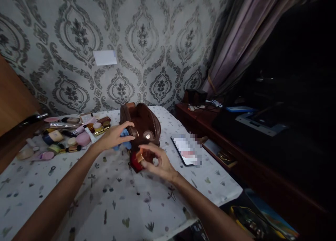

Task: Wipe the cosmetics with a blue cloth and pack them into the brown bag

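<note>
A brown handbag (147,123) stands with its top gaping on a white patterned tablecloth (115,199). My left hand (114,136) is at the bag's left side, its fingers apart and the tips at or near the rim. Blue cloth (124,140) shows behind those fingers, beside the bag. In front of the bag, my right hand (159,162) pinches a small shiny copper-coloured piece (140,155), whose kind I cannot make out. Just behind and below it is a red item (135,163), partly hidden. Something small and whitish (155,161) shows by the right palm.
Several cosmetics, including a pink sponge (83,139) and a silver tube (64,125), lie at the left. A phone (183,150) with a lit screen rests right of the bag. A dark red desk (193,113) with a drawer (220,153) adjoins the table's right side.
</note>
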### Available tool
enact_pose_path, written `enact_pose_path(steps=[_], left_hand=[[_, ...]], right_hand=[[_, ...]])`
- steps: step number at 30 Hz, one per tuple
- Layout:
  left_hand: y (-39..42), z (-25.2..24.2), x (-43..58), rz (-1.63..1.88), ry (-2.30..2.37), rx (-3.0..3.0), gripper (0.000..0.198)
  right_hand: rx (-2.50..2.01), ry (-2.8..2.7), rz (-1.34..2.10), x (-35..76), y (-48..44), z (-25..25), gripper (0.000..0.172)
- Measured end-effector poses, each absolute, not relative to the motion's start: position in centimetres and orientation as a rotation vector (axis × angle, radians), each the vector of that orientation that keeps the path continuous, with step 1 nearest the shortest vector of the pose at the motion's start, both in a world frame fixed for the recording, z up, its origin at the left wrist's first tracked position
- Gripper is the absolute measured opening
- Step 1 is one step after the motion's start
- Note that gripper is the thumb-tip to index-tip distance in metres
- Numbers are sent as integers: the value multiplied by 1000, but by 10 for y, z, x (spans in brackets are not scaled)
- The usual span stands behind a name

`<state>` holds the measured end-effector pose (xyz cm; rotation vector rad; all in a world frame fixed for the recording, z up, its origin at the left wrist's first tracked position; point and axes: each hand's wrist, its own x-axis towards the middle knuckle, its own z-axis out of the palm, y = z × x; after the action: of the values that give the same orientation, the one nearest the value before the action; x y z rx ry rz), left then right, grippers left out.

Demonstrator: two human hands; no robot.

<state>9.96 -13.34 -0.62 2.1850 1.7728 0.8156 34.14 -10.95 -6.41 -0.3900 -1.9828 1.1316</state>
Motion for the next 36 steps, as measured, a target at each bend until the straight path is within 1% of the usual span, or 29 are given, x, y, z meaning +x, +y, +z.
enact_pose_path(steps=[3,6,8,10,12,15,20,24,30,36], left_hand=[[-138,-27,107,1061,1766,2127,51],[-139,-43,113,1232,1793,2053,52],[-140,-48,116,1287,1800,2016,51],[-140,-51,117,1320,1797,2000,51],[-139,-54,118,1357,1793,1988,51],[-139,-58,120,1418,1789,1959,50],[-137,-63,120,1447,1776,1951,48],[-136,-65,118,1433,1773,1958,47],[-134,-68,117,1427,1763,1987,47],[-135,-67,119,1431,1780,1971,47]], right_hand=[[-498,-1810,939,333,-90,-32,39],[-595,-1746,754,311,-62,-3,40],[-695,-1833,647,293,-42,11,43],[-799,-2039,522,274,-26,19,46],[-938,-2262,443,256,-14,21,43],[-1164,-2475,465,229,-1,17,37],[-1353,-2528,553,194,21,1,26],[-1449,-2484,578,178,35,-15,30],[-1511,-2389,562,171,45,-41,45],[-1471,-2364,572,174,49,-46,40]])
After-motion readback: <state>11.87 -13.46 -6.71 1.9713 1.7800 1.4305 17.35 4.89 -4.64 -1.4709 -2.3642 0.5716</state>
